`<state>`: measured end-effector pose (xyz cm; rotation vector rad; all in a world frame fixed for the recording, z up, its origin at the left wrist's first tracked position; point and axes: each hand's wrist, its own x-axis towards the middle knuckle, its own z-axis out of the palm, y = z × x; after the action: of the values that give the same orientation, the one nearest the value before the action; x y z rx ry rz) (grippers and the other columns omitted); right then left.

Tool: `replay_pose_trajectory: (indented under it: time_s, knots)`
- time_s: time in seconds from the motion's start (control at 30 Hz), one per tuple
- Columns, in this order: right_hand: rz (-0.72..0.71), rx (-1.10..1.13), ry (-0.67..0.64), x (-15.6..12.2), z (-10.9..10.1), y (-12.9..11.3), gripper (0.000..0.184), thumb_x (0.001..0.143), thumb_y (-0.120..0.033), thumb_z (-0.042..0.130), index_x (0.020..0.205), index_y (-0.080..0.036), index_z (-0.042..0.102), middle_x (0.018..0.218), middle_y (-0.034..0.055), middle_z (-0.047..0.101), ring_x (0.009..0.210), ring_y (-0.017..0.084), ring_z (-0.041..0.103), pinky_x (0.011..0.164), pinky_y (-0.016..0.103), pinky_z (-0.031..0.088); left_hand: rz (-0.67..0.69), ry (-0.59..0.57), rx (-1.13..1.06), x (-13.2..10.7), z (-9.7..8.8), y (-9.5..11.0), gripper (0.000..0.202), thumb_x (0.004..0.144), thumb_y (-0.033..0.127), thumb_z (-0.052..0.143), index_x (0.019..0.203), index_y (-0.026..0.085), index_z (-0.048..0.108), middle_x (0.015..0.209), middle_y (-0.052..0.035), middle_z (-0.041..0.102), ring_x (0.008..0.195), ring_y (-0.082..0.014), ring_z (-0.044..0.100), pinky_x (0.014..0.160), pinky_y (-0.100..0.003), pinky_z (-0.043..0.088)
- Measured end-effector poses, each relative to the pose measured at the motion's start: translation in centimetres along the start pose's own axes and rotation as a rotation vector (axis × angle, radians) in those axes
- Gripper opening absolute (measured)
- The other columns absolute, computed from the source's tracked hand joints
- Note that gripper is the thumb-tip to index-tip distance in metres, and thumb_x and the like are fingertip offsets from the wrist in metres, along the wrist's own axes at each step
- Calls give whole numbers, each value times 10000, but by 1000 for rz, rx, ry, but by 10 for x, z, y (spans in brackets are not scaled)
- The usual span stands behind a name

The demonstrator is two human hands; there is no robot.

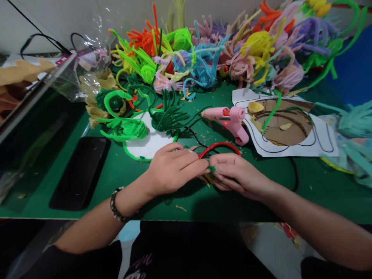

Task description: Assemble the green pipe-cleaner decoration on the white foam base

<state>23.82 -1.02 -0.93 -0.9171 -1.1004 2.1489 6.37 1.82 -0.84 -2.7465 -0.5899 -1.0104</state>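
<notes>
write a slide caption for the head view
Both hands, left hand and right hand, pinch a red hoop beside a pink glue gun on the green table.

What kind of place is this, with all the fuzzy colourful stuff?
Most likely a craft table. A heap of pipe cleaner flowers lies on the green tabletop, beside a pink glue gun and cut cardboard.

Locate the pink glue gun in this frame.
In the head view the glue gun lies on the green table, right of centre, just beyond the right hand and the red hoop, left of the cardboard cutout.
</notes>
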Motion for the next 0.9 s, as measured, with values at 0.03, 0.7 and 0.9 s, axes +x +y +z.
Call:
replay_pose_trajectory:
  time_s: [0.03, 0.7, 0.9]
  knots:
    - [-8, -22, -2, 0, 0, 0, 161, 722, -221, 441, 573, -181, 395, 296, -141, 246, 265, 12, 143, 353, 174, 183, -7, -4, -8, 0, 0, 0, 201, 835, 245, 444, 688, 165, 557, 517, 33, 579, 474, -79, 482, 547, -217, 363]
    - [-522, -1072, 252, -5, 1, -4, 207, 712, -138, 444, 516, -183, 392, 422, -76, 306, 389, 43, 279, 405, 191, 231, -691, -329, -937, 8, -3, 11, 316, 864, 301, 332, 633, 158, 493, 476, 32, 523, 446, -72, 466, 493, -201, 363]
    - [36, 34, -20, 0, 0, -1, 189, 746, -258, 443, 580, -176, 408, 303, -130, 244, 274, 21, 150, 336, 169, 178, -20, 10, 0, -2, -3, 5, 89, 793, 237, 514, 812, 154, 543, 581, 25, 609, 511, -87, 528, 564, -235, 367]
